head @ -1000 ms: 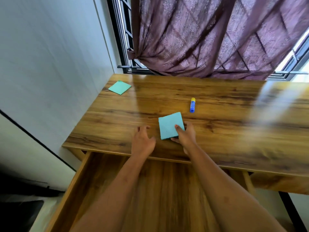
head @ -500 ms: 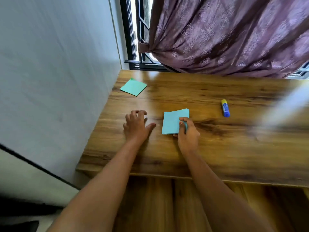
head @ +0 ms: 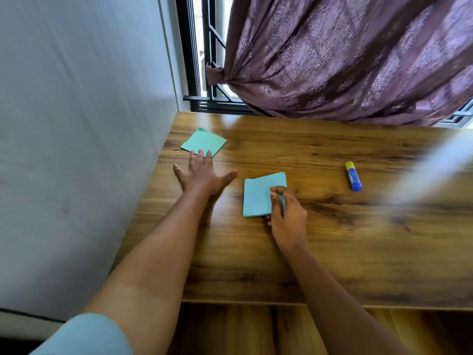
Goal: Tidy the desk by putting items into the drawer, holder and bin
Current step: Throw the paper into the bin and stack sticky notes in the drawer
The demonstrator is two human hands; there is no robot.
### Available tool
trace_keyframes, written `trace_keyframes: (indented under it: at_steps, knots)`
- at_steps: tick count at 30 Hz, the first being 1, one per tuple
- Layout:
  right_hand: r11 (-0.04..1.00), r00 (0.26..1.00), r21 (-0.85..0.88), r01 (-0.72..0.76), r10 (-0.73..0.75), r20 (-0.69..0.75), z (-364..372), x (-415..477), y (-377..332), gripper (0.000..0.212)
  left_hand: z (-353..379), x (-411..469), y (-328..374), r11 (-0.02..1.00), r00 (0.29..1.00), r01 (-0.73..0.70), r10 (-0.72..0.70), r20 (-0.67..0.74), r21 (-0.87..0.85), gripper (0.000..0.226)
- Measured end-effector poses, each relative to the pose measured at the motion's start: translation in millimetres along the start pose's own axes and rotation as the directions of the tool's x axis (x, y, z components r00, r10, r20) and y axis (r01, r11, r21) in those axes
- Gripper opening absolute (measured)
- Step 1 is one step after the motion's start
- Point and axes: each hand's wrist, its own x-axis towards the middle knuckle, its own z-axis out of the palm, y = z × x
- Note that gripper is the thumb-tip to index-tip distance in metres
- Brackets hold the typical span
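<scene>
A blue pad of paper squares (head: 258, 198) lies on the wooden desk (head: 332, 239), near its middle. My right hand (head: 286, 216) pinches the pad's near right corner, thumb on top. A green pad (head: 203, 142) lies at the desk's far left corner. My left hand (head: 202, 172) is stretched out flat with fingers spread, its fingertips touching the green pad's near edge. A glue stick (head: 353, 176), blue with a yellow cap, lies to the right of the blue pad. The open drawer (head: 256, 329) shows below the desk's front edge.
A grey wall (head: 76, 149) runs along the desk's left side. A purple curtain (head: 345, 60) hangs over the window behind the desk's far edge. A blurred pale streak crosses the right side of the view.
My left hand has reached forward and left from beside the blue pad to the green pad. My right hand has kept its hold on the blue pad. The view shifted closer.
</scene>
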Motion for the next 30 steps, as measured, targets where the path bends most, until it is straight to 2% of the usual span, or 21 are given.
trace_keyframes:
  at_steps: [4, 7, 18, 22, 26, 28, 30]
  knots:
    - [0.999, 0.999, 0.004, 0.032, -0.032, -0.04, -0.6, -0.6, -2.3, 0.026, 14.1, -36.4, 3.3, 0.997, 0.985, -0.082, 0.083, -0.15, 0.011, 0.083]
    - [0.998, 0.997, 0.048, 0.033, -0.03, -0.072, -2.0, -1.1, -5.1, 0.026, 21.1, -77.6, 2.6, 0.988, 0.967, -0.157, 0.156, -0.201, 0.013, 0.072]
    - [0.996, 0.996, 0.05, -0.071, 0.073, -0.053, -33.5, -35.3, -6.3, 0.036, 33.2, -199.3, -25.2, 0.951, 0.939, -0.297, 0.308, -0.154, 0.091, 0.076]
    - [0.995, 0.995, 0.058, -0.084, 0.086, -0.04, -51.1, -67.1, -1.1, 0.036, 39.2, -222.5, -32.1, 0.934, 0.927, -0.349, 0.355, -0.121, 0.07, 0.09]
    - [0.989, 0.992, 0.076, -0.124, 0.125, -0.012, -69.6, -95.4, 1.4, 0.04, 36.3, -242.3, -30.1, 0.922, 0.924, -0.381, 0.383, -0.016, 0.061, 0.105]
    - [0.975, 0.986, 0.145, -0.169, 0.169, 0.009, -78.2, -106.7, 1.3, 0.045, 33.6, -254.4, -28.0, 0.913, 0.92, -0.39, 0.391, 0.011, 0.123, 0.097]
    - [0.931, 0.972, 0.28, -0.236, 0.228, 0.061, -87.9, -119.4, 1.0, 0.053, 31.9, -269.5, -21.6, 0.906, 0.913, -0.39, 0.404, -0.054, 0.166, 0.071]
